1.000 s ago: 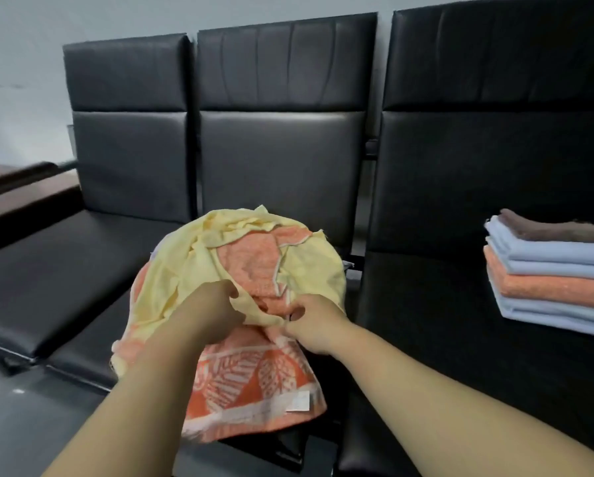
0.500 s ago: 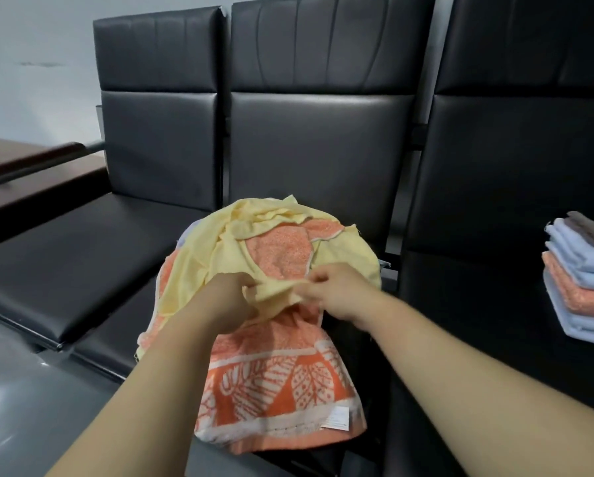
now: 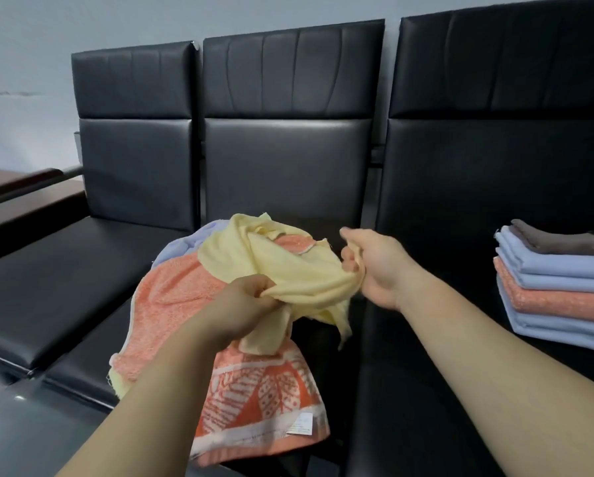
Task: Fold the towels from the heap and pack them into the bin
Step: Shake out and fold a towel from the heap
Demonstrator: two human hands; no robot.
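Gripping the yellow towel point(image 3: 299, 270) at two places, I have my left hand point(image 3: 247, 304) fisted round one bunch, low and close to me, and my right hand point(image 3: 374, 266) curled round another, higher and further right. Between them the cloth runs as a twisted rope, slanting from lower left to upper right, with loose tails hanging under each grip. It lies across the top of the heap point(image 3: 171, 301) on the middle seat point(image 3: 82, 370), directly over the patterned orange towel point(image 3: 271, 401) that droops off the seat's front edge. Before I can spread it I probably need to lift it clear (that patterned one looks ready to slide). The folded stack point(image 3: 557, 287) sits on the right seat, well apart from my right hand. I see no bin.
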